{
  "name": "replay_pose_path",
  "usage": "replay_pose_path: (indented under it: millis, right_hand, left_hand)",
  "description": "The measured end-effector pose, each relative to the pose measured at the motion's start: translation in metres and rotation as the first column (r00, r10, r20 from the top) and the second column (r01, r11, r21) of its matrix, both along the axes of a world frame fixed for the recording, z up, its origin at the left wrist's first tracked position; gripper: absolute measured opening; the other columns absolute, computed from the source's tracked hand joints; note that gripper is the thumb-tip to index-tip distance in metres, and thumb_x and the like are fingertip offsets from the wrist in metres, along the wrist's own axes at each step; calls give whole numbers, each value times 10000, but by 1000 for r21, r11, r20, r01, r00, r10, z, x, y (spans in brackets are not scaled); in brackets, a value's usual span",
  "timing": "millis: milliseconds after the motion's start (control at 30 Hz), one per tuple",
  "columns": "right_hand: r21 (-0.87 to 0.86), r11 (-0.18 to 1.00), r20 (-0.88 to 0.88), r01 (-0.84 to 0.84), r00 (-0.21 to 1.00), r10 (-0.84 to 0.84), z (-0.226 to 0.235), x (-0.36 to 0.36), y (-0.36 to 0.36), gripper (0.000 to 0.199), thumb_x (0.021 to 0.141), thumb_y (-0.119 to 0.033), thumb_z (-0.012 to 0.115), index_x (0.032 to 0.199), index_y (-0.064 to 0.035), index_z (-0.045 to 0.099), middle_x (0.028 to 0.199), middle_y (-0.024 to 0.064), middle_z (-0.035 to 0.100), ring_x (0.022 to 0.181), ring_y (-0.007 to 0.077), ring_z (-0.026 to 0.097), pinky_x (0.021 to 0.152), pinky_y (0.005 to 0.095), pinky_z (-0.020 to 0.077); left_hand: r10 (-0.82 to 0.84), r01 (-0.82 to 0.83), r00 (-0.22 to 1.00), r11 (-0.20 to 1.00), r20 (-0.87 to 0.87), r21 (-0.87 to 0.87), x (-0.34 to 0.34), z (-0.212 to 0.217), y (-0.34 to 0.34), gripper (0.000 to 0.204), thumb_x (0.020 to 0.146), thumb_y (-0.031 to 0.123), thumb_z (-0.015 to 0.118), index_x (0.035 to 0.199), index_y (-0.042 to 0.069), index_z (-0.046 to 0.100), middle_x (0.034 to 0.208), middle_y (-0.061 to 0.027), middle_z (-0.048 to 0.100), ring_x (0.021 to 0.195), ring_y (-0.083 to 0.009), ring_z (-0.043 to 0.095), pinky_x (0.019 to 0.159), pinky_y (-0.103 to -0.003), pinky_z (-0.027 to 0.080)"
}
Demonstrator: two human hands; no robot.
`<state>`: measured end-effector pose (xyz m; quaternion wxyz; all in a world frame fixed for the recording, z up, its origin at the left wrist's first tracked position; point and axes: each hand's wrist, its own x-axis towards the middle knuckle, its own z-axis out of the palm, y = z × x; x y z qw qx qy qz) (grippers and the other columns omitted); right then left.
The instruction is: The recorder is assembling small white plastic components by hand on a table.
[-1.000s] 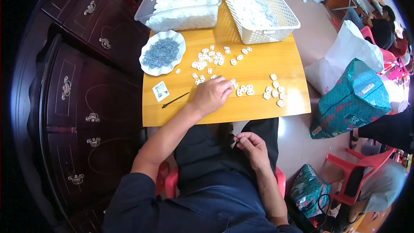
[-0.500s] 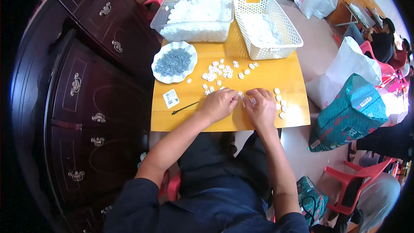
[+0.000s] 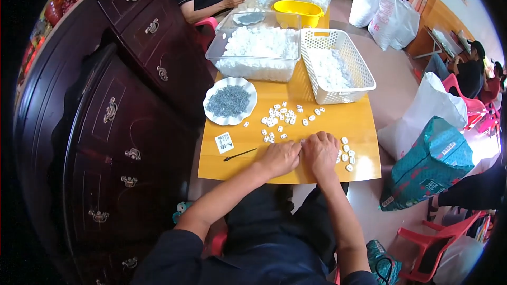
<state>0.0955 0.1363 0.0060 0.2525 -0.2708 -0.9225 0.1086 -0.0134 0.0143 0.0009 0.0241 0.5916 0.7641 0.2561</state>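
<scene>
Low over the table's near edge, my left hand and my right hand meet almost tip to tip. The left hand's fingers are closed, and whatever they pinch is hidden. My right hand is curled with its fingers bent down, and its grip is hidden too. A tiny white piece shows between the two hands. Beyond them lies a loose group of small white two-holed pieces. Several more white pieces lie just right of my right hand. Left of my left hand is a thin black pointed rod.
A scalloped white plate of small grey pieces and a printed white card lie left. Behind stand a clear bin, a white basket and a yellow tub. Dark drawers flank the left; bags stand right.
The view has tilted up, so the table sits lower and more of the far end shows. My hands stay close together, with the right hand's fingers now more curled down.
</scene>
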Motion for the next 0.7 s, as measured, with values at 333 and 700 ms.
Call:
replay_pose_path:
  millis: [333, 700]
  right_hand:
    - [-39, 997, 53, -71, 996, 73, -9, -3, 7, 187, 889, -262, 691, 894, -80, 645, 977, 116, 658, 1026, 326, 602, 972, 464, 413]
    - [-319, 934, -379, -160, 925, 29, 28, 26, -11, 109, 903, -60, 698, 915, -30, 594, 783, 137, 681, 735, 304, 681, 659, 390, 531]
  left_hand:
    - [-75, 90, 994, 973, -78, 212, 2, -4, -12, 119, 845, 95, 639, 846, 58, 526, 753, -139, 573, 677, -355, 631, 595, -470, 526]
    - [-82, 87, 995, 993, -64, 81, -4, 0, -12, 122, 879, 128, 626, 893, 54, 530, 787, -145, 600, 718, -373, 656, 615, -485, 535]
